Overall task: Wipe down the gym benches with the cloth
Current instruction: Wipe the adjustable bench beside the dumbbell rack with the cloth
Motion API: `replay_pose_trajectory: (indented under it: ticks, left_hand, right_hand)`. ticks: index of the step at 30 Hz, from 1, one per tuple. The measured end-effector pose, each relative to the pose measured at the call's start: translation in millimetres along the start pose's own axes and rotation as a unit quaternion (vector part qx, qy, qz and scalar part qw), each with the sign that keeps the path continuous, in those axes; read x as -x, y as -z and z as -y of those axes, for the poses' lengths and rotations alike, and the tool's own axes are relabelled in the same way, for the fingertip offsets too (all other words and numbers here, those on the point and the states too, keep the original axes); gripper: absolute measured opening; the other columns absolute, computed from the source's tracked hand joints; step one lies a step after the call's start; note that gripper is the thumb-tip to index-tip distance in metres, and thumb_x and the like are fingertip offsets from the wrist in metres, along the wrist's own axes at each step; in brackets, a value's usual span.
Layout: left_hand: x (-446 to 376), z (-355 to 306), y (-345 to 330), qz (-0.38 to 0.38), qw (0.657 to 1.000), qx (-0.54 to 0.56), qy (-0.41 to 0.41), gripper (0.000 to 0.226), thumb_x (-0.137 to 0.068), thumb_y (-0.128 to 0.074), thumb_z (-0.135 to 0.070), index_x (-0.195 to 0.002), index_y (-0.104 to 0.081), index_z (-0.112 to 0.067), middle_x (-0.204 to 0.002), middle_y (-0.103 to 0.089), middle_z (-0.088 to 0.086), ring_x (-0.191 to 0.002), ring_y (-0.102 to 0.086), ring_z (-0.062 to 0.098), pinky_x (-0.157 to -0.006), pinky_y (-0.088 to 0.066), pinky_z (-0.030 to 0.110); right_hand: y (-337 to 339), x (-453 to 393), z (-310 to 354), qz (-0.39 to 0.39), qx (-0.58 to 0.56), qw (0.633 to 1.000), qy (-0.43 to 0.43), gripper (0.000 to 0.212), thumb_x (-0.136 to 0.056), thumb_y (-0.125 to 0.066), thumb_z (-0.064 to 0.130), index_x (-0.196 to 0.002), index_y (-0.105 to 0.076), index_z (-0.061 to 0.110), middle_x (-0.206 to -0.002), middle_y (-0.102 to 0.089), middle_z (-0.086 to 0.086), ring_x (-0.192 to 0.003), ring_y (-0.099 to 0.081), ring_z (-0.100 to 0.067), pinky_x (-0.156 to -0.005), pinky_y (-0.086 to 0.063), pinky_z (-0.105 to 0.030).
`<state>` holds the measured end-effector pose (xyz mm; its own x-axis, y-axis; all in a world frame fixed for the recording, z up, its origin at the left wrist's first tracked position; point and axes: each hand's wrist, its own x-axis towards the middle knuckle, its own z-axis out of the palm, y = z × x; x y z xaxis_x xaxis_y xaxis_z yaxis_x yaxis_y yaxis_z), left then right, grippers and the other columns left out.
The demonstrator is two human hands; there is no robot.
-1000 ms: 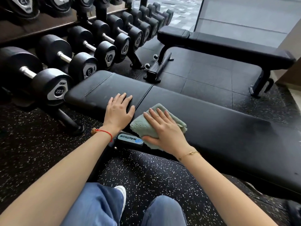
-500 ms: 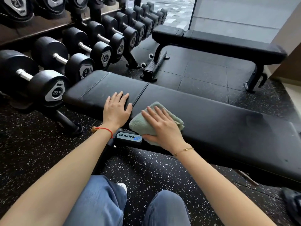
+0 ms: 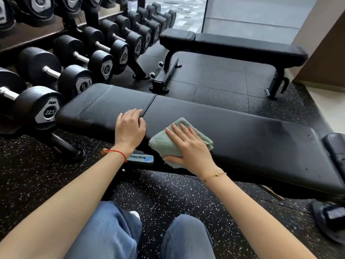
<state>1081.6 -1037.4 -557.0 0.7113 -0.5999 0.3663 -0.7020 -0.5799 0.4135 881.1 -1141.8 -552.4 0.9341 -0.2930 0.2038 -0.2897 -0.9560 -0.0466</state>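
A black rubber floor flecked with white (image 3: 177, 199) fills the lower part of the view, changing to plain dark square tiles farther off. Across the middle runs a long, flat gym bench with black padded vinyl upholstery (image 3: 242, 139), its pad split by a narrow seam into a shorter section on the left and a longer one on the right. Behind it, well apart, a second black padded bench on a black metal frame (image 3: 233, 45) stands near a tall window. Along the left, a black rack of round-headed rubber dumbbells with chrome handles (image 3: 78, 58) recedes toward the back; the nearest dumbbell head is marked 22.5 and sits just beside the left end of the near bench.

The person's knees in blue denim trousers (image 3: 115, 232) show at the bottom edge.

A folded, pale green fluffy cloth (image 3: 168, 144) lies on the near edge of the long pad section, just right of the seam, with its lower edge hanging over the front of the bench. The right hand (image 3: 190, 148) presses flat on top of it, fingers straight and spread, thumb along the cloth's near edge. The left hand (image 3: 129, 126) rests palm-down on the shorter pad section, fingertips reaching the seam, holding nothing. The two hands are near each other but apart.

Below the pad between the wrists, a small grey brand plate with blue lettering (image 3: 142, 158) is fixed to the frame.
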Motion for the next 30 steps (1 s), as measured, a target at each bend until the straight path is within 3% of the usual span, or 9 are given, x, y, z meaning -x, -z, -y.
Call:
replay_pose_trajectory:
  ticks: [3,6,8,11,15,19,23,26,30]
  left_hand:
    - [4.3,-20.3,-6.9,0.01,0.998,0.015,-0.066,0.039,-0.095,-0.047,-0.019,-0.132,-0.057,-0.011,-0.138,-0.056,0.006,-0.131,-0.047,0.02,-0.117,-0.026,0.04]
    - [7.2,-33.5,-14.9,0.033,0.993,0.008,-0.112,0.042,-0.095,-0.049,-0.022,-0.136,-0.054,-0.012,-0.143,-0.051,0.008,-0.135,-0.043,0.021,-0.119,-0.023,0.038]
    - [8.8,-37.8,-17.7,0.046,0.992,0.008,-0.119,0.044,-0.095,-0.05,-0.024,-0.138,-0.052,-0.013,-0.146,-0.048,0.009,-0.138,-0.04,0.022,-0.119,-0.021,0.037]
    - [11.1,-38.1,-20.6,0.059,0.992,0.001,-0.112,0.045,-0.096,-0.051,-0.026,-0.139,-0.051,-0.014,-0.149,-0.044,0.009,-0.141,-0.035,0.023,-0.12,-0.017,0.036]
    - [11.2,-37.2,-20.5,0.059,0.991,0.002,-0.121,0.044,-0.094,-0.053,-0.025,-0.137,-0.054,-0.012,-0.146,-0.047,0.01,-0.139,-0.038,0.026,-0.119,-0.022,0.04]
    - [11.6,-35.5,-19.6,0.068,0.99,-0.002,-0.125,0.044,-0.095,-0.052,-0.026,-0.137,-0.053,-0.012,-0.146,-0.047,0.01,-0.14,-0.038,0.026,-0.119,-0.023,0.042]
    - [11.7,-37.0,-18.3,0.074,0.989,-0.013,-0.126,0.052,-0.091,-0.04,-0.033,-0.137,-0.053,-0.011,-0.146,-0.047,0.012,-0.139,-0.038,0.027,-0.119,-0.023,0.042]
    - [12.6,-39.3,-18.6,0.079,0.988,-0.026,-0.129,0.055,-0.089,-0.038,-0.034,-0.137,-0.052,-0.01,-0.146,-0.047,0.012,-0.138,-0.038,0.027,-0.118,-0.022,0.043]
    - [11.8,-37.6,-18.2,0.073,0.989,-0.019,-0.13,0.054,-0.089,-0.04,-0.036,-0.136,-0.053,-0.012,-0.144,-0.048,0.009,-0.137,-0.039,0.025,-0.118,-0.023,0.042]
  right_hand:
    - [9.3,50.3,-36.1,-0.029,-0.018,0.999,0.006,0.08,-0.086,-0.05,0.068,-0.151,-0.032,0.025,-0.158,-0.031,0.002,-0.148,-0.024,-0.019,-0.122,-0.02,-0.042]
    - [25.2,92.0,-92.9,-0.035,-0.092,0.989,-0.111,0.077,-0.085,-0.045,0.073,-0.149,-0.038,0.03,-0.157,-0.033,0.006,-0.148,-0.022,-0.013,-0.123,-0.015,-0.036]
    - [32.7,83.0,-119.1,-0.027,-0.118,0.977,-0.178,0.072,-0.087,-0.045,0.067,-0.146,-0.042,0.026,-0.155,-0.036,0.002,-0.148,-0.023,-0.017,-0.123,-0.012,-0.034]
    - [28.0,26.7,-116.4,-0.019,-0.051,0.972,-0.227,0.06,-0.096,-0.045,0.052,-0.148,-0.038,0.022,-0.157,-0.032,-0.006,-0.147,-0.022,-0.025,-0.122,-0.009,-0.039]
    - [11.5,-14.1,-66.8,0.001,-0.068,0.982,-0.177,0.057,-0.099,-0.041,0.05,-0.151,-0.032,0.028,-0.16,-0.025,-0.001,-0.15,-0.014,-0.023,-0.123,-0.003,-0.04]
    - [18.9,43.7,-72.5,-0.013,-0.124,0.989,-0.084,0.058,-0.096,-0.037,0.058,-0.148,-0.039,0.032,-0.157,-0.031,0.006,-0.149,-0.019,-0.015,-0.124,-0.01,-0.038]
    - [25.0,58.9,-145.3,-0.03,-0.093,0.975,-0.2,0.05,-0.097,-0.046,0.046,-0.141,-0.048,0.022,-0.149,-0.045,-0.003,-0.143,-0.032,-0.024,-0.12,-0.019,-0.042]
    - [20.4,6.6,-154.1,-0.032,-0.042,0.955,-0.291,0.054,-0.099,-0.042,0.047,-0.147,-0.04,0.021,-0.155,-0.036,-0.007,-0.145,-0.026,-0.026,-0.121,-0.011,-0.041]
    - [3.7,-52.2,-101.2,-0.002,-0.052,0.977,-0.206,0.056,-0.1,-0.037,0.05,-0.15,-0.032,0.027,-0.16,-0.026,-0.003,-0.149,-0.017,-0.025,-0.122,-0.006,-0.041]
